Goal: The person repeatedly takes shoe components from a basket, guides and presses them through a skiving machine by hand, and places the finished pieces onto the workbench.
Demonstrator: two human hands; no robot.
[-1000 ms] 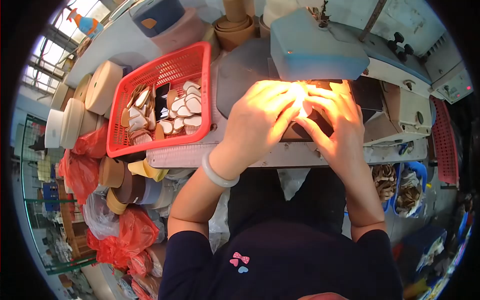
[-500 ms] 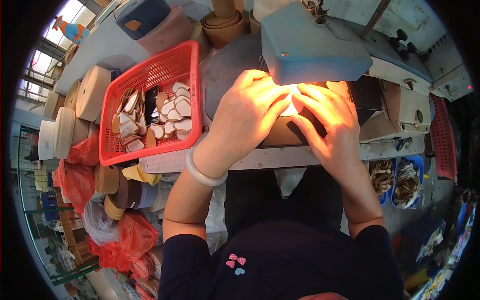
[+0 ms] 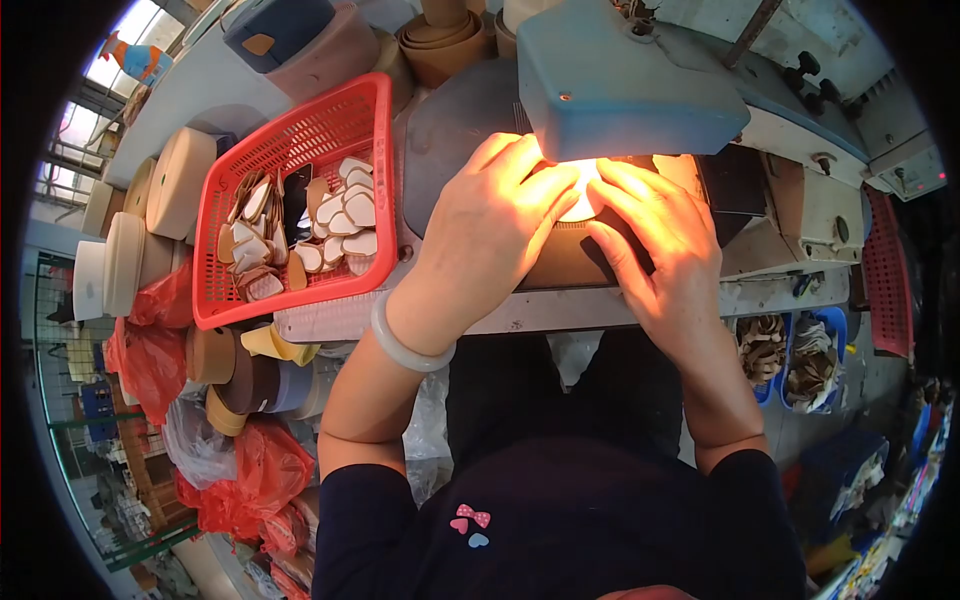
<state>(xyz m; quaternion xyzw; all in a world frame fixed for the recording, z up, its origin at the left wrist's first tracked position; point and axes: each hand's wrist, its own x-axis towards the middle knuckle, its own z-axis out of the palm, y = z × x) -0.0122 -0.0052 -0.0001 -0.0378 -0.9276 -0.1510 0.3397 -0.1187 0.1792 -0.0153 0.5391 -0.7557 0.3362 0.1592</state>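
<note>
Left hand [image 3: 492,215], right hand [image 3: 657,235] half-curling at one piece [image 3: 583,204], glare hiding grip, one machine [image 3: 620,95] overhanging its 12 o'clock, one basket [image 3: 384,200] sitting at 9, gap separating basket and left hand, table edge [image 3: 560,303] running at 6

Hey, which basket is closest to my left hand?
The red basket on the table, beside your left hand and holding pale rounded pieces. The blue baskets sit at lower right; another reddish basket is farther right.

L grip [image 3: 488,222], R grip [image 3: 660,240] fwd, close tog
</note>
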